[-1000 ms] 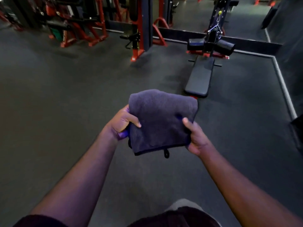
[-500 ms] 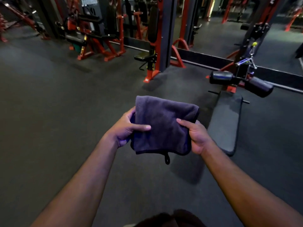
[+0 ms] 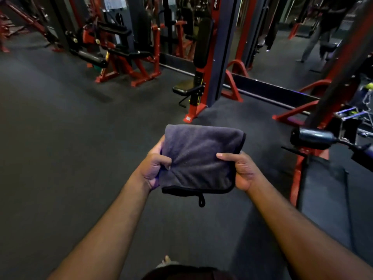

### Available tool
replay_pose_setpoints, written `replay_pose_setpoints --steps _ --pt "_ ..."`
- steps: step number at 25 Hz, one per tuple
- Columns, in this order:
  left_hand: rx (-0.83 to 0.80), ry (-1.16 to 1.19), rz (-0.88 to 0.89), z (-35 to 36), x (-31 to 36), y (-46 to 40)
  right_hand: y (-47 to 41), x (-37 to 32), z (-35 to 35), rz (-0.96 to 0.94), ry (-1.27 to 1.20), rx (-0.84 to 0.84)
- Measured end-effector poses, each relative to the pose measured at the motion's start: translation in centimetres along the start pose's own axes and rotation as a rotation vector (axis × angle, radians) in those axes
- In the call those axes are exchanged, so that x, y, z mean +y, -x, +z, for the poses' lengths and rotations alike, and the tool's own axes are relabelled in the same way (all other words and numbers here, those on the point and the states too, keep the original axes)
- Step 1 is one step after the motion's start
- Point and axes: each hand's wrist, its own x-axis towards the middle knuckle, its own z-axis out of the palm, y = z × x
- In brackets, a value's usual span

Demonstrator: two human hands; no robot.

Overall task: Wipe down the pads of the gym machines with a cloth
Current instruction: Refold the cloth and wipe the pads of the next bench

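You stood on a dark grey gym floor (image 3: 60, 138). A red and black machine with a small seat (image 3: 198, 77) stood right on it, straight ahead of you. More red machines (image 3: 125, 57) sat on the floor farther back on your left. Another red frame with black roller pads (image 3: 314, 138) stood on it close by on your right.

A grey-purple cloth (image 3: 199, 158) edged in black at centre frame; red-and-black gym machines (image 3: 129, 57) across the top; dark grey floor (image 3: 60, 138).
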Motion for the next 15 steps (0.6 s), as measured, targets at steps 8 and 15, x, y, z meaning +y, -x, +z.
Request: replay_pose_setpoints --steps 8,15 --pt "0.128 -0.204 -0.024 -3.0 8.0 -31.4 -25.0 -11.7 -0.1 -0.096 -0.146 0.199" --pt "0.303 -0.193 0.170 -3.9 10.9 -56.5 -49.4 -23.1 -2.1 -0.113 -0.126 0.203"
